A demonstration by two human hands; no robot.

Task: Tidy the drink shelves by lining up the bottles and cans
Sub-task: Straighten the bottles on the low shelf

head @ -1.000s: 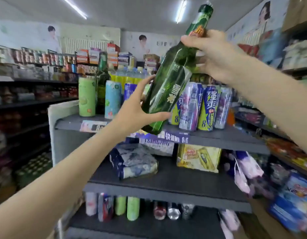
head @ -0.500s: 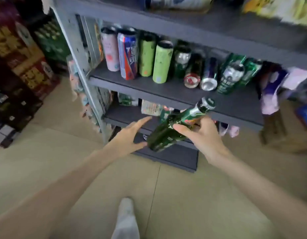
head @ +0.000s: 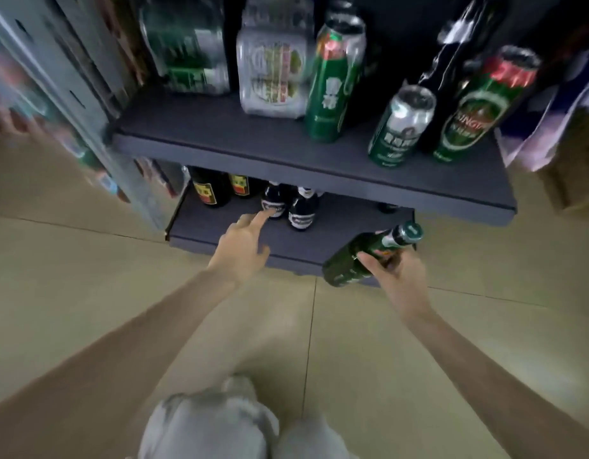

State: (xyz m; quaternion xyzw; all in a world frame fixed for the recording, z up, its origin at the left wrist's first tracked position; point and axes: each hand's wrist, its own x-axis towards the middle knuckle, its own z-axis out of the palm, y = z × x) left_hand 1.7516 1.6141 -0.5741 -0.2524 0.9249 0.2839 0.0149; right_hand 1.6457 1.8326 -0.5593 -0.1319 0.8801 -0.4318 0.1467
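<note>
Dropped lower than half a second ago: now facing the two bottom shelves, with the pink, blue and lime cans gone from view. Left hand [head: 241,248] moved off the green bottle [head: 359,256] and reaching toward the lowest shelf [head: 220,238], forefinger straight, its tip at or just short of the white label of a dark bottle [head: 273,202]; contact too blurred to tell, other fingers loosely spread.

Far left: blurred upright post and smeared colours, unreadable. Under the upper shelf [head: 286,160], two dark bottles with yellow-red labels [head: 208,192], necks hidden by the shelf above; beside them the white-labelled pair, the second one [head: 303,210] likewise cut off at the shoulder. Further right, only a dark bottle base [head: 387,207] peeping out.

On the upper shelf, left to right: shrink-wrapped green can pack [head: 190,51], tops cropped; silver wrapped pack [head: 274,67], print illegible; tall green can [head: 334,84]; short silver-topped green can [head: 400,127]; a black bottle [head: 458,71] behind it, top out of frame; red-topped green can [head: 478,107].

Right hand [head: 397,273] curled round the green bottle near its neck, bottle tilted, cap up-right, held in air before the lowest shelf's right front edge, blocking that corner. Grey-clad knees [head: 220,429] at bottom.
</note>
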